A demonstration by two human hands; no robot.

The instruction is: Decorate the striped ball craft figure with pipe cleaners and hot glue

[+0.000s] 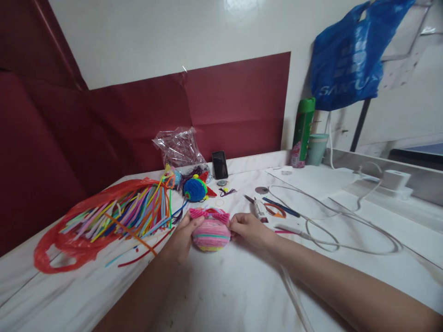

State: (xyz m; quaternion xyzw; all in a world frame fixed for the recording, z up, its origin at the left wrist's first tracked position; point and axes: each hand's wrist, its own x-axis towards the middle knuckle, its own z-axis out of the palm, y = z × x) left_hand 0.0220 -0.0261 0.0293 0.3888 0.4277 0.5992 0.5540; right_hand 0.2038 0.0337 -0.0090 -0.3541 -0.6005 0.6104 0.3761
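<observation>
A round pink striped pipe-cleaner ball (211, 233) with a pink bow on top rests on the white table (242, 286). My left hand (182, 235) grips its left side. My right hand (248, 229) pinches its right edge near the bow. Just behind them lies a blue pipe-cleaner ball (194, 189) with red and green points.
A red plastic bag of several coloured pipe cleaners (114, 214) lies at the left. A glue gun (259, 208), its white cable (332, 221), pliers (282, 208), a phone (219, 164), a clear bag (180, 150), a green can (302, 131) and a cup (316, 149) lie behind.
</observation>
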